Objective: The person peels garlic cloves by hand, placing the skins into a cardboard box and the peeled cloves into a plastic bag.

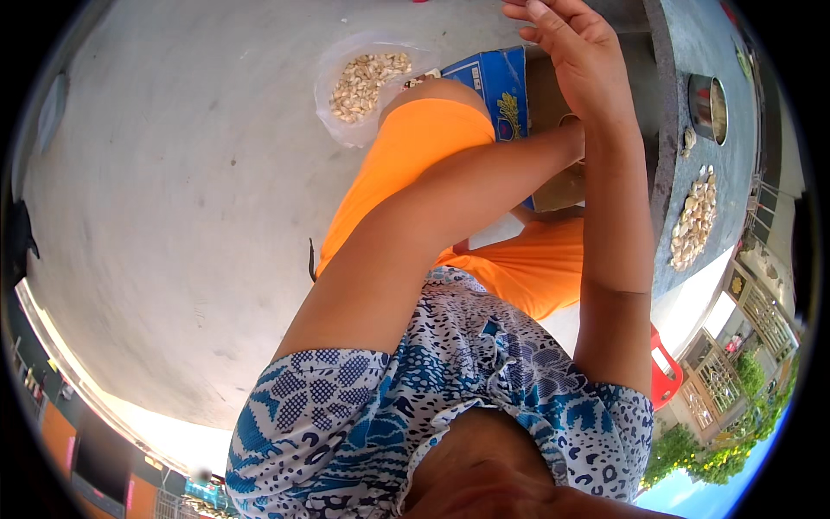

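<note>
My right hand (580, 42) is raised at the top edge, its fingers bent and partly cut off by the frame. Whether anything is between those fingers I cannot tell. My left arm crosses my body to the right, and its hand is hidden behind my right forearm. Below both arms, between my legs, stands an open blue cardboard box (476, 71) with a yellow ear-of-grain print. A round rim shows partly inside it, beside my forearm. Past my left knee, a clear plastic bag (327, 78) lies opened on the floor around many pale, nut-like pieces (366, 81).
On the raised concrete ledge (677, 84) at right are a metal bowl (701, 107) with pale contents and a heap of similar pale pieces (694, 224). A red plastic chair (663, 373) is behind my right arm. Grey concrete floor (175, 194) extends to the left.
</note>
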Demonstrator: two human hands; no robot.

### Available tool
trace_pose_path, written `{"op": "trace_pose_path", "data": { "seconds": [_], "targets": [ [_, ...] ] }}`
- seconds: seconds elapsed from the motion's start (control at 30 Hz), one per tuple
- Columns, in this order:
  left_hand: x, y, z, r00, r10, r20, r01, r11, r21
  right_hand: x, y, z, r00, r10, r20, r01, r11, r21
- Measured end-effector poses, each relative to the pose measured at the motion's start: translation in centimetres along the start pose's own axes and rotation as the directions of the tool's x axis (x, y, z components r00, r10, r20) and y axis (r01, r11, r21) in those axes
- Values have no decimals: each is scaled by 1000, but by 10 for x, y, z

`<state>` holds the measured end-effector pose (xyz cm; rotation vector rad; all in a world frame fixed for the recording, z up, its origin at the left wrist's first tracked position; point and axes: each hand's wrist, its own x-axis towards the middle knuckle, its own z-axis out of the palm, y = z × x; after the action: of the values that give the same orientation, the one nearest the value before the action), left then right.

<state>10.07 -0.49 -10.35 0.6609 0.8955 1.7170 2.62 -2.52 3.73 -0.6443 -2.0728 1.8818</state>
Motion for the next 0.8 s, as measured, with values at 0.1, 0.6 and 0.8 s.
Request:
{"op": "trace_pose_path", "data": {
  "seconds": [0.1,0.6,0.8],
  "targets": [
    [2,56,-6,982,-63,-176,156,794,588,-25,36,-77,939,-178,-295,205,977,62],
    [-25,126,-24,993,55,104,-117,573,811,-88,71,-97,977,-7,-211,49,979,196],
    [-26,148,-40,989,-84,120,10,855,518,-92,46,-96,961,-50,-272,127,953,276]
  ]
}}
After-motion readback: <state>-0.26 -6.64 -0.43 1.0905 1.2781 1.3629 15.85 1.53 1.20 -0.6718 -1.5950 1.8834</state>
